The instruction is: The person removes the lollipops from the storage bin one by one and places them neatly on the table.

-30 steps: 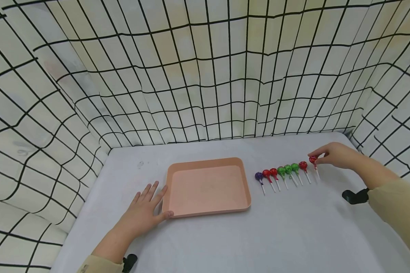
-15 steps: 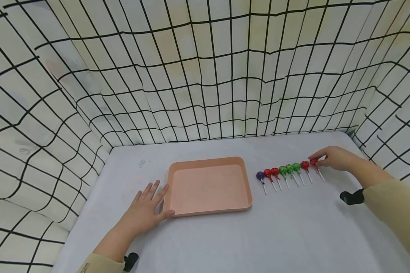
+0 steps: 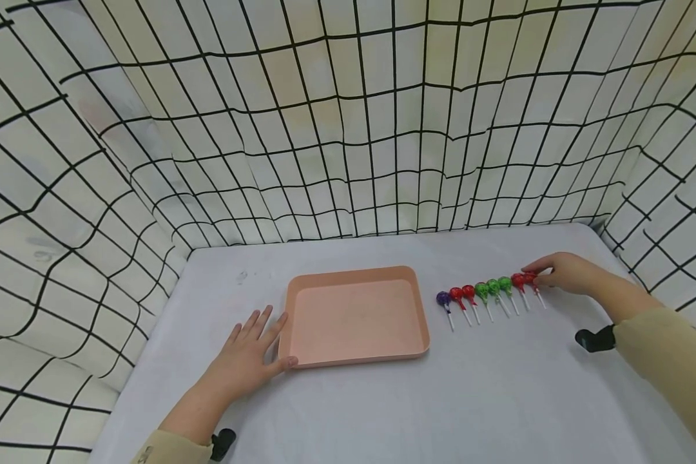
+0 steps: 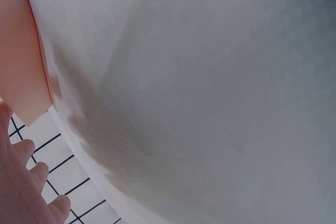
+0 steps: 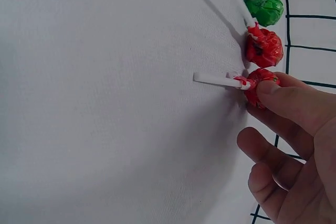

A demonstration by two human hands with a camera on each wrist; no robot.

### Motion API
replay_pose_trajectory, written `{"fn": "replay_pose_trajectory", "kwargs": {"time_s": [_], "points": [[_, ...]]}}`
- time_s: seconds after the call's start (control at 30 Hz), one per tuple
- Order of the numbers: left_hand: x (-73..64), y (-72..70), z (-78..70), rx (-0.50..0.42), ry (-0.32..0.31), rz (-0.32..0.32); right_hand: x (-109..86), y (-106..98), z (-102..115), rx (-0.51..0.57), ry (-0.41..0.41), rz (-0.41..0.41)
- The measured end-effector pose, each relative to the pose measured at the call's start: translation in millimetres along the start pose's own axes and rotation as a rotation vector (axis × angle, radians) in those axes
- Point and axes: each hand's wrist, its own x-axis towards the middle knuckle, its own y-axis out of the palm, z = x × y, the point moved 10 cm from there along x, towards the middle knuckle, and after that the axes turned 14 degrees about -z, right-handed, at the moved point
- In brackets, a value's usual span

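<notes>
My right hand [image 3: 567, 273] pinches the head of a red lollipop [image 5: 254, 88] between thumb and finger, its white stick pointing toward the near side. This lollipop sits at the right end of a row, right beside another red lollipop [image 5: 264, 48]. Leftward in the row come several green lollipops [image 3: 493, 287], two more red lollipops [image 3: 455, 293] and a purple lollipop [image 3: 443, 299] at the left end. With fingers spread, my left hand [image 3: 245, 359] lies at the left edge of a pink tray [image 3: 354, 361], thumb touching its near left corner. Nothing lies in the tray.
A white cloth covers the table [image 3: 417, 412]. White walls with a black grid [image 3: 377, 129] rise at the back and on both sides. Black straps show at both wrists, by the beige sleeves [image 3: 664, 361].
My right hand has moved the red lollipop slightly down and left, closing the gap to the neighbouring red one. My left hand stays at the tray. The head view has shifted slightly.
</notes>
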Motion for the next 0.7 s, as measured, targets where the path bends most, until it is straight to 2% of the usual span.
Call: {"fn": "replay_pose_trajectory", "kwargs": {"time_s": [0.27,0.7], "points": [[-0.3,1.4,0.4,-0.003,-0.002,-0.001,-1.5,-2.0,2.5,0.009,-0.002,-0.008],[-0.1,1.0,-0.3,0.000,0.003,-0.008,-3.5,-14.6,10.5,-0.009,-0.058,-0.045]]}}
